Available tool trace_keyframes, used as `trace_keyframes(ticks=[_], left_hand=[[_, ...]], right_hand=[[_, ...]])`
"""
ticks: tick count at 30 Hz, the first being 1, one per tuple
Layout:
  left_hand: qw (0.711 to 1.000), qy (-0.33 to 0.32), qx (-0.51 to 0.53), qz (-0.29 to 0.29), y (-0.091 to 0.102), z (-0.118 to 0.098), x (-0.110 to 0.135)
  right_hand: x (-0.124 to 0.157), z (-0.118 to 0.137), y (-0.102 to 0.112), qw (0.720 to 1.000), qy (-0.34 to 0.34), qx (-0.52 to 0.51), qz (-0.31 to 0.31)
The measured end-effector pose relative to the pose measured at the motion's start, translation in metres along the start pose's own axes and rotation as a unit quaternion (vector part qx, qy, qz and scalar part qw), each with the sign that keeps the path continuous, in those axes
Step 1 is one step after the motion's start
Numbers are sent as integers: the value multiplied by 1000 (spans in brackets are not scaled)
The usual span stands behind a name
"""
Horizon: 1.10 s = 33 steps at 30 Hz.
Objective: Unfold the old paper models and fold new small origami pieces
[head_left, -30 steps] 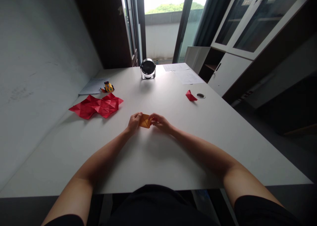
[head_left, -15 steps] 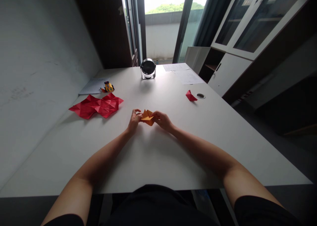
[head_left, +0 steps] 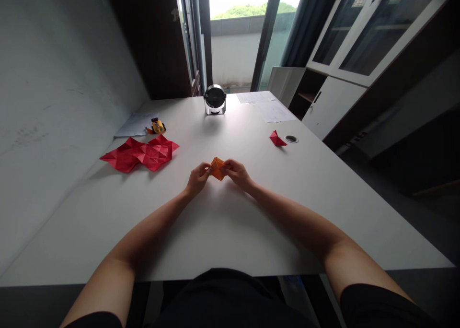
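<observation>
A: Seeing left hand [head_left: 198, 178] brought inward and orange paper [head_left: 217, 169] turned to a diamond since the earlier frame.
B: Lying where?
A: Directly between left and right hand [head_left: 237, 173], no nearer to either; with long axis near-to-far.
B: Grip?
A: Pinched closed on opposite side corners, both hands. Can't tell if touching table [head_left: 230, 232].

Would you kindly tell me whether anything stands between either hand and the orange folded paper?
Nothing visible does: the left hand and the right hand both pinch the orange folded paper at its sides. The red creased paper lies off left, the small red piece off right, neither in between.
</observation>
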<state>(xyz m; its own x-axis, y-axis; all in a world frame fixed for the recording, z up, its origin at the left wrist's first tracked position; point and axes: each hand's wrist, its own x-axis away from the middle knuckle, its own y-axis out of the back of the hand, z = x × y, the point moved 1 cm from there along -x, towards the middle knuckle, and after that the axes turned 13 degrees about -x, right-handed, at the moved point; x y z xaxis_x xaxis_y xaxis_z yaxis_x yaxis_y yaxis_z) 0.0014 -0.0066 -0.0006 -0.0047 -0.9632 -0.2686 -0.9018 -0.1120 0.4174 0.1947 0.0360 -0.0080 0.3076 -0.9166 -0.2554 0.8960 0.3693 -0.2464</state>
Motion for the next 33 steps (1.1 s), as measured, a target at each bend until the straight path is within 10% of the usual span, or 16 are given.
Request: trace_keyframes(ticks=[18, 33], left_hand=[[998, -13, -58, -17, 3, -11, 3], [950, -27, -309, 19, 8, -19, 7]], right_hand=[[4, 11, -2, 997, 23, 73, -1], [12, 17, -8, 966, 52, 254, 3]])
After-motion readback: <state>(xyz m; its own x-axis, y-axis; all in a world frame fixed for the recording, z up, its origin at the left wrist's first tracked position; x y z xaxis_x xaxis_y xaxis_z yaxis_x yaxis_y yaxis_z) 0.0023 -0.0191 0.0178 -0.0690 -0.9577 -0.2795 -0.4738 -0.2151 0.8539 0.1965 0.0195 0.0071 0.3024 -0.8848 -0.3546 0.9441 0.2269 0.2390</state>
